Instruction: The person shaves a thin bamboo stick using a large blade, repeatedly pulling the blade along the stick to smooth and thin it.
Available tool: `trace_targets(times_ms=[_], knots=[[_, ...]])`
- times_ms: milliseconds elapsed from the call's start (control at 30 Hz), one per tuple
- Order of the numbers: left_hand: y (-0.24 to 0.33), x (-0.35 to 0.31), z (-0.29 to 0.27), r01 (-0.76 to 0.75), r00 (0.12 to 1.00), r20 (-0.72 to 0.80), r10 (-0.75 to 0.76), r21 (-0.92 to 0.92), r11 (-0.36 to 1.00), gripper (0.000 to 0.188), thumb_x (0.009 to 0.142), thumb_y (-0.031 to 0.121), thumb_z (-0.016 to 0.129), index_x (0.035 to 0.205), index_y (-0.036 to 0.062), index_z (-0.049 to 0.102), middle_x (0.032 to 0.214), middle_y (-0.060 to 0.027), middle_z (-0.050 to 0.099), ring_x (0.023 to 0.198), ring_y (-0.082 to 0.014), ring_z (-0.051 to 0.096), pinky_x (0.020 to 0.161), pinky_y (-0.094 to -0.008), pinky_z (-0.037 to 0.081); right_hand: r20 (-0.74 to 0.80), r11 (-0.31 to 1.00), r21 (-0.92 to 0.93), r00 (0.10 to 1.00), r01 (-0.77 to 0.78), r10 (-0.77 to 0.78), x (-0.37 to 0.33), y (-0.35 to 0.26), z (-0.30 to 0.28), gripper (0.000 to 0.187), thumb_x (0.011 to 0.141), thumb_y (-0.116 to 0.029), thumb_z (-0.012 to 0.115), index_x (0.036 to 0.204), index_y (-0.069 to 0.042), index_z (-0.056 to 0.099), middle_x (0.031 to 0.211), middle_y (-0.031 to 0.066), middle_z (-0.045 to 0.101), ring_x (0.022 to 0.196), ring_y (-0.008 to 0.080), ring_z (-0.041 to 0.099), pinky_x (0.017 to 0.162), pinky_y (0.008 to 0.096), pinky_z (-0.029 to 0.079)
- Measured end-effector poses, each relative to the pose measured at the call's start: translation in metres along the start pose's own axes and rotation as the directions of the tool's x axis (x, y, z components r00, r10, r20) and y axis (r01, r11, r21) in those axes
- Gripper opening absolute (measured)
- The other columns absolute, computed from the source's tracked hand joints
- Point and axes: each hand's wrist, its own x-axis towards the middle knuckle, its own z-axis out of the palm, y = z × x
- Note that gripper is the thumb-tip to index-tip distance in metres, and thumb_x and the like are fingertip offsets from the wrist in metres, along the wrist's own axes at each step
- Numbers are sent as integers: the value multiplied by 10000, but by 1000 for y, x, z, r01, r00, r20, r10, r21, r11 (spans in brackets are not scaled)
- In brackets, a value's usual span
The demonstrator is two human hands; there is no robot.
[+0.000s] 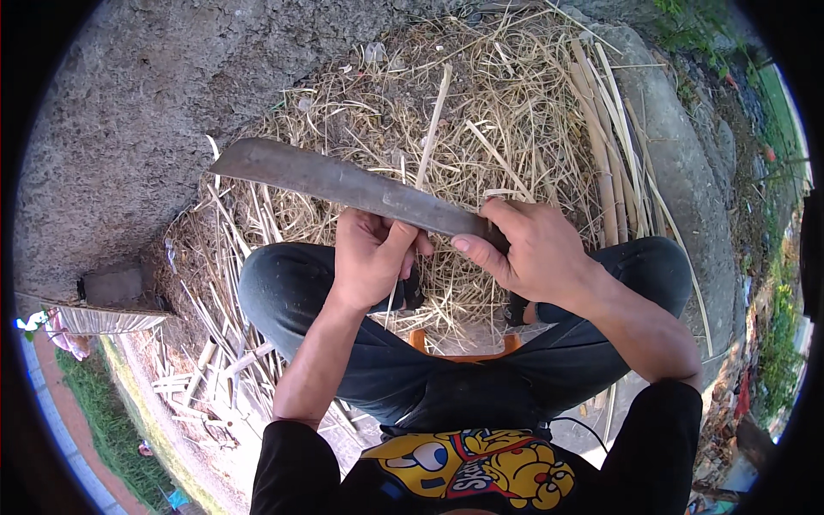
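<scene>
My right hand (pixel 542 251) is wrapped round the handle end of a machete (pixel 343 186). Its long, dark, broad blade points left and slightly away from me, across the space above my knees. Just under the blade, my left hand (pixel 371 257) is closed, pinching a thin pale bamboo strip (pixel 434 124). The strip runs away from me behind the blade, and a narrow end shows below my fingers. Where blade and strip cross, I cannot tell whether they touch. Part of the left fingers is hidden by the thumb and the blade.
Curly bamboo shavings (pixel 378 112) cover the ground ahead. Bamboo poles and strips (pixel 608 146) lie on the right, beside a concrete slab (pixel 665 112). More split pieces (pixel 206 369) are heaped at left. A rough grey wall (pixel 129 112) rises at far left. An orange stool (pixel 463 354) shows between my legs.
</scene>
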Motion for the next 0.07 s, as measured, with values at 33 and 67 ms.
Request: trace_targets(times_ms=[33, 67], knots=[[-3, -1, -1, -27, 1000, -16, 27, -4, 1000, 161, 1023, 105, 587, 1042, -44, 644, 698, -97, 690, 452, -64, 539, 424, -197, 405, 18, 1000, 19, 1000, -11, 11, 1, -1, -1, 557, 988, -569, 579, 935, -16, 611, 641, 129, 637, 598, 362, 677, 544, 470, 545], [-6, -2, -4, -36, 999, -34, 36, -10, 999, 181, 1008, 131, 631, 1084, -33, 635, 700, -102, 691, 450, -71, 547, 426, -196, 412, 32, 999, 33, 999, -15, 14, 4, -1, -3, 572, 981, -583, 580, 957, -12, 606, 659, 145, 643, 627, 355, 693, 545, 469, 545]])
